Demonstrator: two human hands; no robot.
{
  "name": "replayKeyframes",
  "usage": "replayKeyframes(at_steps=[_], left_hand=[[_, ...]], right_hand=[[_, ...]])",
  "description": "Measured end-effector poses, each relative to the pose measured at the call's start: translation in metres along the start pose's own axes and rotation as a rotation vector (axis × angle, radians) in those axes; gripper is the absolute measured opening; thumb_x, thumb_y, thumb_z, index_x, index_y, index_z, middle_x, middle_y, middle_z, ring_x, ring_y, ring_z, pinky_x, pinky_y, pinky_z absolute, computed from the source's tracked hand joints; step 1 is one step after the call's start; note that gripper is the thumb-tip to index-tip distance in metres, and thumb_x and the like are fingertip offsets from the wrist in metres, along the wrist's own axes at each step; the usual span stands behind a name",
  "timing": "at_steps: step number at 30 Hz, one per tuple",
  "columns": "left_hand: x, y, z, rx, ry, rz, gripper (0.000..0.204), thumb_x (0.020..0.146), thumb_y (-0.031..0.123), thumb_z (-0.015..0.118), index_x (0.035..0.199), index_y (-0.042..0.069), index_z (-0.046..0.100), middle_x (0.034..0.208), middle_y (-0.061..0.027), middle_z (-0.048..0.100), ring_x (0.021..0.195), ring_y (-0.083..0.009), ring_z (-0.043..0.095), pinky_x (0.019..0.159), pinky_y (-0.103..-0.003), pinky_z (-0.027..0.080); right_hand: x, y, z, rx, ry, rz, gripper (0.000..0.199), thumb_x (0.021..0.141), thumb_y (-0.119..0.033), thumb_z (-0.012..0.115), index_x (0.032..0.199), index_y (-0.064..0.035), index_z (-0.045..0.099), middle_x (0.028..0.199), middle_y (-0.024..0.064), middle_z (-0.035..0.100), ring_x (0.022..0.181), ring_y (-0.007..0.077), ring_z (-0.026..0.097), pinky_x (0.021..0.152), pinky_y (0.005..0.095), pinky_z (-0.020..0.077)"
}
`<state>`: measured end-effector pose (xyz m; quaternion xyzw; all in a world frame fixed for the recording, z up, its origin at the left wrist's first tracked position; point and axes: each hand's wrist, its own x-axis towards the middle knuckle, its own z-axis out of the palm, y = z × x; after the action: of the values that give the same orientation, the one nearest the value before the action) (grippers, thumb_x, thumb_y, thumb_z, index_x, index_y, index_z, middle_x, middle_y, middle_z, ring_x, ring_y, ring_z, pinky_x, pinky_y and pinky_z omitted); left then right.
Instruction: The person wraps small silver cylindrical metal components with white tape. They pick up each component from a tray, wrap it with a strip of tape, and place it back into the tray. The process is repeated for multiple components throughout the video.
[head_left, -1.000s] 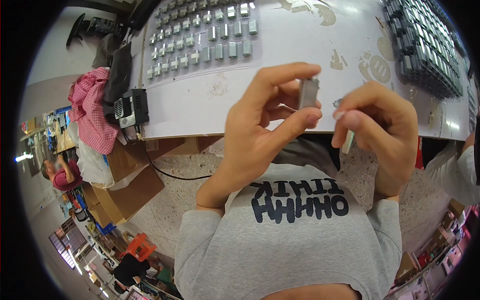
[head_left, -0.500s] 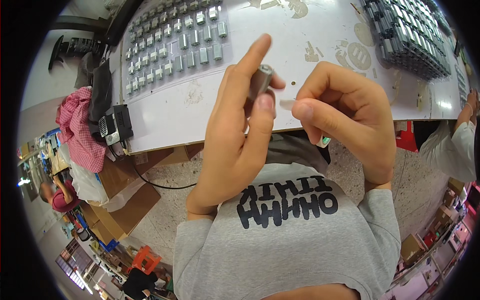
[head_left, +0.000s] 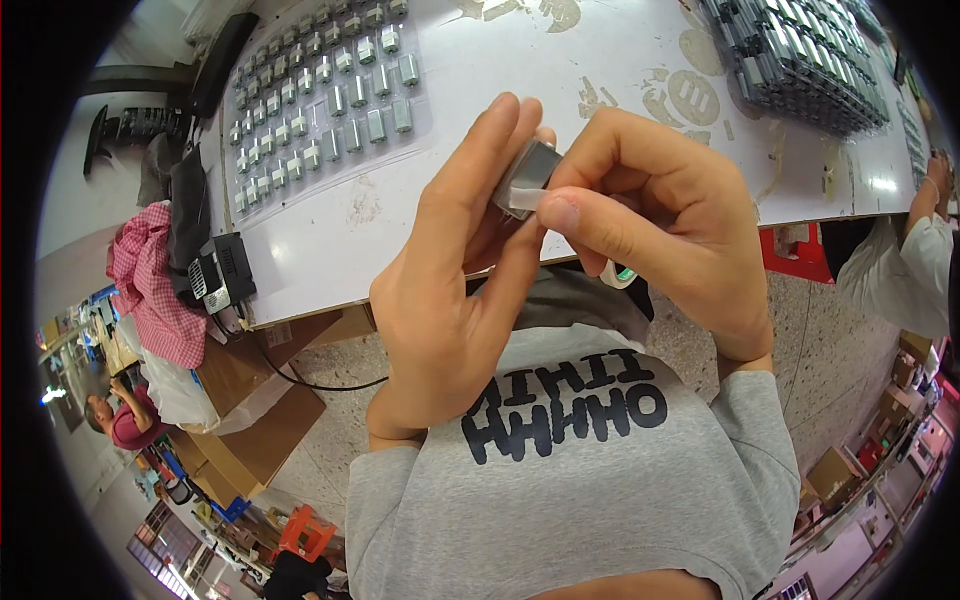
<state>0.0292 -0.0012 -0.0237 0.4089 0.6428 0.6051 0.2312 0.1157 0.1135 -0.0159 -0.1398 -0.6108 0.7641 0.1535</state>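
Observation:
My left hand (head_left: 435, 270) grips a small silver-grey motor (head_left: 536, 166) between thumb and fingers, above the table's near edge. Pinched between thumb and forefinger of my right hand (head_left: 665, 220) is a short strip of white tape (head_left: 525, 198). The strip lies across the motor's side, close to its lower end. Under the right hand's curled fingers, part of a tape roll (head_left: 618, 275) with a green inside shows; how it is held is hidden. Rows of similar motors stand in a clear plastic tray (head_left: 335, 178) to the left, many with white strips on them.
Stacked trays of motors (head_left: 800, 70) stand at the table's far right. A black device (head_left: 222, 272) with a cable sits at the left edge, near a red checked cloth (head_left: 150, 290). Another person's arm (head_left: 935, 205) is at far right. Cardboard boxes (head_left: 265, 425) stand below left.
My two hands have come together. The motor has turned in my left hand, and the tape strip in my right hand has moved left onto its side.

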Motion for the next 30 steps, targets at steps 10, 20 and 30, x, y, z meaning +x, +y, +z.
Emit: replayKeyframes(at_steps=[10,20,30], left_hand=[[0.003,-0.018,0.002,-0.167,-0.058,0.243,0.048,0.077,-0.015,0.042,0.122,-0.005,0.030,0.127,-0.0273,0.031,0.116,-0.0291,0.039,0.092,-0.031,0.039],[0.003,-0.012,-0.004,-0.099,-0.065,0.249,0.051,0.074,-0.016,0.047,0.121,-0.001,0.033,0.125,-0.0270,0.035,0.111,-0.0297,0.044,0.082,-0.027,0.047],[0.004,-0.009,-0.002,0.077,-0.029,0.309,0.050,0.071,-0.015,0.054,0.118,-0.003,0.038,0.117,-0.0256,0.044,0.102,-0.0286,0.052,0.081,-0.032,0.047]], right_hand=[[-0.001,0.001,0.000,0.124,0.024,-0.041,0.010,0.081,-0.009,0.056,0.077,-0.0009,0.051,0.065,0.0004,0.050,0.055,0.0037,0.046,0.047,0.0153,0.0334],[0.002,-0.003,-0.002,0.070,0.029,-0.042,0.010,0.080,-0.008,0.057,0.075,-0.0016,0.050,0.063,-0.0026,0.048,0.053,0.0007,0.042,0.045,0.0142,0.0288],[0.009,-0.008,-0.011,-0.300,0.005,-0.093,0.016,0.075,-0.009,0.064,0.070,-0.0029,0.050,0.059,-0.0052,0.044,0.050,-0.0013,0.035,0.042,0.0146,0.0246]])
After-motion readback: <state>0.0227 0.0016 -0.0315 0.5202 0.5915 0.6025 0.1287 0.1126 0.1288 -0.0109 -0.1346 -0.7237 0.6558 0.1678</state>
